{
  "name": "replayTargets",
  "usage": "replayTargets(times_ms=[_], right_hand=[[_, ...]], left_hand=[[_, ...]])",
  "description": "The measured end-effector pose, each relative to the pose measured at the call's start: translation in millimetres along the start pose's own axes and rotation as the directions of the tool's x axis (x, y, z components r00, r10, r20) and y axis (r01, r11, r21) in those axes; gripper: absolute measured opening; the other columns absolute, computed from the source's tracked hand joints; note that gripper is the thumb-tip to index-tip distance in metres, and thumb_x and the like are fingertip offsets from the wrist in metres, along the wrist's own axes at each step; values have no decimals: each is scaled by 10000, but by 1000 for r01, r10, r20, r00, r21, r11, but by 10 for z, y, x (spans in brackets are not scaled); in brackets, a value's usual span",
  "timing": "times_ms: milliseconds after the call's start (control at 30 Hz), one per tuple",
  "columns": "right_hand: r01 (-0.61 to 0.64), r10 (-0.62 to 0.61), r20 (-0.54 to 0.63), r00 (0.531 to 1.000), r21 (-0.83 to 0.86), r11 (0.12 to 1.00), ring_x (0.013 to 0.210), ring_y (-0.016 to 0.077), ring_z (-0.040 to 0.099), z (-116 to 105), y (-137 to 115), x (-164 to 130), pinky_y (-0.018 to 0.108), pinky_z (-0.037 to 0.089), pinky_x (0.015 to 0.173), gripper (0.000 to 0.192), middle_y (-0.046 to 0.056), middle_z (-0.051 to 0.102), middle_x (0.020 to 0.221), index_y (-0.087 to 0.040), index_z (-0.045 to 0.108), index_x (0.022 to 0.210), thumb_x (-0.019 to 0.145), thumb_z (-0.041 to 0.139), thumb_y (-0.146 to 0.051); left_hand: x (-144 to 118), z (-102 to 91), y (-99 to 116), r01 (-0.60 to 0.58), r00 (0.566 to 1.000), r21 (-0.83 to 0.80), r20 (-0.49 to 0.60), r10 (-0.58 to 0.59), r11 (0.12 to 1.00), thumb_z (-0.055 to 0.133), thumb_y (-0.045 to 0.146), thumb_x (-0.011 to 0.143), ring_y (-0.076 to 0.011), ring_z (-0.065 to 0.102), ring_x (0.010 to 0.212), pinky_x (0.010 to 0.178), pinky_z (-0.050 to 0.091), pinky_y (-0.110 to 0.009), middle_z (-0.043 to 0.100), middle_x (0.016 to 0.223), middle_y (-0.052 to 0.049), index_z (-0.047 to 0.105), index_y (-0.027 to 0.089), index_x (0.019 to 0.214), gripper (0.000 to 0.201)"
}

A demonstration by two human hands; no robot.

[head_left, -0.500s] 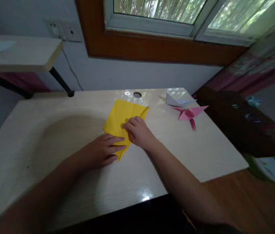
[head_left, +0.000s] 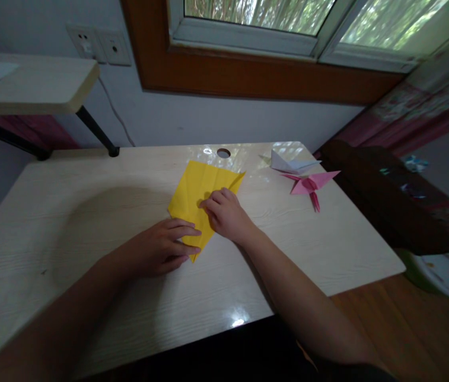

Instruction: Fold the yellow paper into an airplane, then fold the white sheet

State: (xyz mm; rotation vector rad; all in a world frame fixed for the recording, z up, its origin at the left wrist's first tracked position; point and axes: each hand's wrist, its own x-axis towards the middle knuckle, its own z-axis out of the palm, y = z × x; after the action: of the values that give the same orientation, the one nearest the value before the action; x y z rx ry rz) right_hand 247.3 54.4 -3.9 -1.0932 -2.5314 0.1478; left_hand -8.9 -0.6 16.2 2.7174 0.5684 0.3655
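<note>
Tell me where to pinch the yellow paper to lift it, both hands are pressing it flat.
Probably the far right corner of the yellow paper: it lies bare beyond the right hand, with the left hand covering the near tip. Come in from the window side, low along the desk.

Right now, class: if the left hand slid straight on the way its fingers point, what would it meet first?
The left hand points right across the yellow paper; it would probably meet the right hand first.
</note>
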Motion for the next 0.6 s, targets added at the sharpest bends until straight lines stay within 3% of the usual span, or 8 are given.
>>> replayTargets(times_ms=[267,433,600], right_hand=[[-6,6,-6,1000,20,1000,991,264,457,28,23,-1,428,370,943,329,96,603,1016,-207,671,1173,888,543,-103],[-2,2,-9,1000,19,1000,990,264,464,36,38,2,438,377,952,331,99,601,1017,-203,675,1183,893,541,-114],[-15,16,-33,999,24,1000,1012,272,469,35,45,1,465,385,969,306,108,603,1061,-205,674,1189,925,530,-147]], left_hand=[[28,-6,49,25,1000,-12,5,-25,1000,563,226,970,-278,497,1353,1139,413,-480,602,1443,-26,672,277,1295,346],[53,20,60,43,999,-9,3,-43,999,579,234,953,-276,510,1340,1146,406,-478,627,1410,-47,573,259,1417,465],[67,81,40,73,997,65,1,-73,995,610,274,943,-294,450,1391,1174,368,-504,526,1519,-47,537,267,1453,516]])
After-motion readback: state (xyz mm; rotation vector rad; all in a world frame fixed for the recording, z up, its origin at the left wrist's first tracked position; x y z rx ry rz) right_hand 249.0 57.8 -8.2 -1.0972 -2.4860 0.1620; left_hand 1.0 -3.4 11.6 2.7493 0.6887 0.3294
